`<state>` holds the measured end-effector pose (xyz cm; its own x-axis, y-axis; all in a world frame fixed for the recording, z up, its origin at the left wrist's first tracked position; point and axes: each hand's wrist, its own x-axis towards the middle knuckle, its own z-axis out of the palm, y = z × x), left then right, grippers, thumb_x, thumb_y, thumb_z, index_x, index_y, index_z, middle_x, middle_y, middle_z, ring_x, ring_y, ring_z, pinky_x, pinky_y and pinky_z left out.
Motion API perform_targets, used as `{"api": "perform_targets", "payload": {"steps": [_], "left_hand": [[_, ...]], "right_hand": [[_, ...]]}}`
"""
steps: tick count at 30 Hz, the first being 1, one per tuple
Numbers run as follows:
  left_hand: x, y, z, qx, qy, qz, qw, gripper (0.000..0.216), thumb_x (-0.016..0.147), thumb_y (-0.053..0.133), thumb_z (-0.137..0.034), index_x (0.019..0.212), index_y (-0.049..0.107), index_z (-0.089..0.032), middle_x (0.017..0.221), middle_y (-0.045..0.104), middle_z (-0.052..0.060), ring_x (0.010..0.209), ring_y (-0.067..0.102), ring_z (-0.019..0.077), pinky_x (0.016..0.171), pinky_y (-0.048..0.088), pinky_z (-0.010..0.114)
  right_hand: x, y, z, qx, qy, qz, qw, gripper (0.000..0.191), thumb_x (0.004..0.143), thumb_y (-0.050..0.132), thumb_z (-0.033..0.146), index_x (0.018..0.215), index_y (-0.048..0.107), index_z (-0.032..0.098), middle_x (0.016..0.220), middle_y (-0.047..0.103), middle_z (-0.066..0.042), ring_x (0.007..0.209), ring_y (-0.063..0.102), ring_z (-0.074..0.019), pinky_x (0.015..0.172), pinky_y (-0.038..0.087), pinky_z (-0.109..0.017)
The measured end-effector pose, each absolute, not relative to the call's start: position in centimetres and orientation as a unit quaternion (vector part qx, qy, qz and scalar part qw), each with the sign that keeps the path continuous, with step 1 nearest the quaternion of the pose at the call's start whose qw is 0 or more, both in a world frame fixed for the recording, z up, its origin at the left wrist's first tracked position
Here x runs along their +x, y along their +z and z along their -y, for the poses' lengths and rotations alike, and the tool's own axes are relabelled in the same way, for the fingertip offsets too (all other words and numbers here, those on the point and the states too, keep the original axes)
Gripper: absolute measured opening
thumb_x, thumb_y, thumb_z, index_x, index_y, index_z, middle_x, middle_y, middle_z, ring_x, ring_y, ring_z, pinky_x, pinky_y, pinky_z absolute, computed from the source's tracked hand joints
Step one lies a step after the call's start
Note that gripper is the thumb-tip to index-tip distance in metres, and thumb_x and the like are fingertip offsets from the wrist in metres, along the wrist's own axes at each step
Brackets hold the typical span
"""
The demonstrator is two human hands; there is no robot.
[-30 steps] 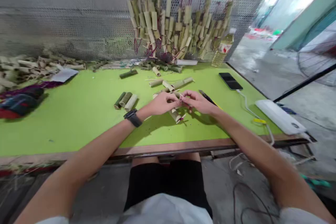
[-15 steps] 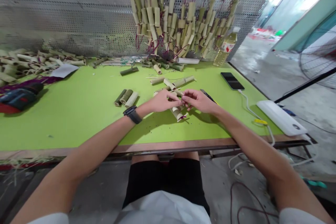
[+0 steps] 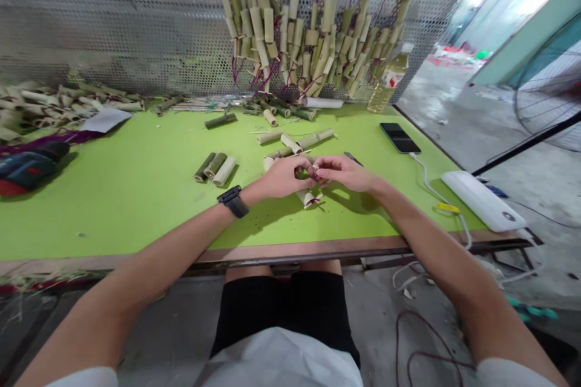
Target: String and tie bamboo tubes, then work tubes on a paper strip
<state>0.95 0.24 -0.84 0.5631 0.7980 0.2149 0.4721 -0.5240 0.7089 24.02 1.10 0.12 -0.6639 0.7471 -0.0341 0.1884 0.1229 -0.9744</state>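
Note:
My left hand (image 3: 288,177) and my right hand (image 3: 347,174) meet fingertip to fingertip over the near middle of the table. Both are closed in a pinch on a bit of purple string (image 3: 316,174), mostly covered by the fingers. Below them lies a pale bamboo tube (image 3: 303,197), with purple string and a thin stick at its near end. More cut bamboo tubes (image 3: 290,143) lie just beyond the hands, some partly hidden. Behind my right hand the dark end of a slim tool (image 3: 353,158) shows.
Three short bamboo pieces (image 3: 215,167) lie at left, a power drill (image 3: 34,168) farther left. Strung bamboo bundles (image 3: 313,42) hang on the perforated metal panel (image 3: 113,24). An oil bottle (image 3: 389,80), a phone (image 3: 400,137) and a cabled white power bank (image 3: 483,201) stand or lie at right.
My fingertips have drawn closer together, and the left fingers are more curled. The right hand covers more of the dark tool. The view has shifted slightly.

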Motion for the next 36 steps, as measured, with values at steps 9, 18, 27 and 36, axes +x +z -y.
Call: {"api": "perform_targets", "payload": {"steps": [9,18,27,36], "left_hand": [[1.37,-0.95,0.28,0.845,0.292,-0.369,0.255,0.013,0.097,0.064,-0.028,0.088,0.067,-0.02,0.095,0.072,0.006,0.083,0.061,0.0216,0.073,0.044,0.034],[1.42,-0.95,0.3,0.784,0.319,-0.32,0.426,0.019,0.102,0.061,-0.039,0.099,0.056,-0.02,0.097,0.068,0.006,0.087,0.064,0.0205,0.078,0.05,0.035],[1.41,-0.96,0.38,0.843,0.285,-0.341,0.304,0.017,0.097,0.068,-0.036,0.095,0.065,-0.019,0.097,0.07,0.008,0.083,0.06,0.0213,0.074,0.044,0.034],[1.5,-0.72,0.09,0.775,0.303,-0.318,0.455,0.011,0.099,0.062,-0.026,0.092,0.057,-0.019,0.095,0.071,0.007,0.09,0.069,0.0206,0.083,0.053,0.035]], "right_hand": [[24.43,0.04,-1.45,-0.316,0.556,0.725,0.254,0.028,0.089,0.08,0.046,0.094,0.069,0.021,0.095,0.071,-0.001,0.086,0.069,-0.0162,0.08,0.062,-0.034],[24.33,0.31,-1.36,-0.304,0.525,0.751,0.261,0.028,0.09,0.08,0.047,0.095,0.07,0.021,0.091,0.07,-0.001,0.083,0.068,-0.0163,0.079,0.061,-0.034],[24.38,0.52,-1.24,-0.322,0.574,0.701,0.273,0.024,0.088,0.079,0.045,0.096,0.071,0.024,0.099,0.073,-0.002,0.087,0.069,-0.0166,0.085,0.061,-0.036],[24.3,0.27,-1.45,-0.286,0.552,0.739,0.259,0.03,0.09,0.078,0.049,0.096,0.068,0.021,0.095,0.073,-0.003,0.089,0.068,-0.0178,0.088,0.057,-0.037]]}}
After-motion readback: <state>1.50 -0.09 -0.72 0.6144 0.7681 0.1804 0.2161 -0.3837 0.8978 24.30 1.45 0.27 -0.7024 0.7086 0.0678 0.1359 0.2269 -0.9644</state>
